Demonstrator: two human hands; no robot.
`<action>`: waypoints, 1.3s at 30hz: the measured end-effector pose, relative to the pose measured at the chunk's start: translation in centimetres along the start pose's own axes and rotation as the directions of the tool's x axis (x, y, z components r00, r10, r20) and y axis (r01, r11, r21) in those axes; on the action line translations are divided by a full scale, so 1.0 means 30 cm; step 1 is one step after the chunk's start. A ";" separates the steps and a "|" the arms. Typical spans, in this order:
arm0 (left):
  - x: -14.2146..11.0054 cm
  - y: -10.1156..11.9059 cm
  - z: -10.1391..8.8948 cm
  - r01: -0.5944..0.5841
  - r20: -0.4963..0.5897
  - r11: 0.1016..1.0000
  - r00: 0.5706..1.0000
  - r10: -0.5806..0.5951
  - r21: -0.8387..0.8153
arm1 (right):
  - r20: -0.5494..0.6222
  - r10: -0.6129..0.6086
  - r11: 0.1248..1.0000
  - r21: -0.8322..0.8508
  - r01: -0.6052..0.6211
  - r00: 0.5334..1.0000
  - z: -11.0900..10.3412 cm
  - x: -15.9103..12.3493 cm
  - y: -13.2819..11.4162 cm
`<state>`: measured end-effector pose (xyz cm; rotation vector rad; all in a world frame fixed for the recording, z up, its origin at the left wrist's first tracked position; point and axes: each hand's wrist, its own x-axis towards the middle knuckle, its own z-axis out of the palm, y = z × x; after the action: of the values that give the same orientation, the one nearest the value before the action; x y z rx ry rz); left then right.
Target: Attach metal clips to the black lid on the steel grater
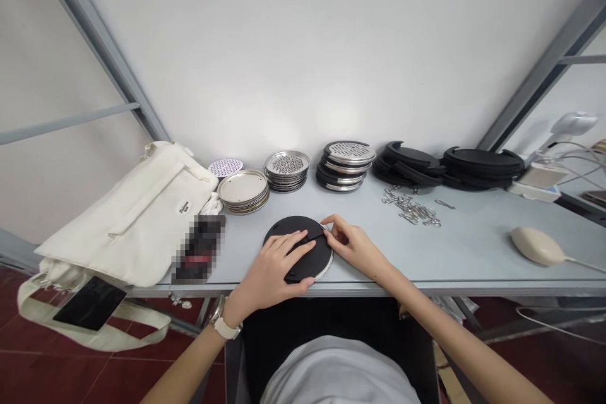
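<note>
A round black cover (317, 260) with a pale, shiny edge at its lower right lies near the table's front edge. My left hand (279, 265) rests across it, fingers stretched over its top and apart, the thumb by the front rim. At the upper right of the rim, my right hand (348, 243) has thumb and forefinger closed around a small silvery piece, probably a metal clip (324, 227); the fingertips partly hide it. Beyond the right hand lies a loose pile of bent metal clips (409, 207). Both hands touch the cover.
Along the wall stand plain metal discs (243, 188), perforated grater discs (287, 164), discs with black frames (348, 164), and black covers (411, 161) (483, 164). A cream bag (142, 214) occupies the left; a beige corded device (537, 245) sits right. Grey metal posts (101, 31) flank the table.
</note>
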<state>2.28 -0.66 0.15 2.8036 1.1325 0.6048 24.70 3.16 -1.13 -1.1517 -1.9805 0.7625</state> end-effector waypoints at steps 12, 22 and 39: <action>0.001 0.002 -0.003 -0.007 -0.013 1.000 1.000 0.007 0.000 | -0.004 0.010 1.000 -0.013 -0.010 1.000 -0.001 0.001 -0.005; 0.001 0.000 0.000 -0.001 -0.003 1.000 1.000 0.001 0.009 | 0.002 0.012 1.000 -0.003 -0.012 1.000 -0.001 0.001 -0.008; 0.000 -0.004 0.002 -0.007 0.002 1.000 1.000 0.007 0.001 | -0.008 -0.003 1.000 -0.009 0.003 1.000 0.002 0.000 -0.004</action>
<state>2.22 -0.57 0.06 2.8090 1.1240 0.6023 24.59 3.09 -1.07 -1.1557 -1.9808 0.7473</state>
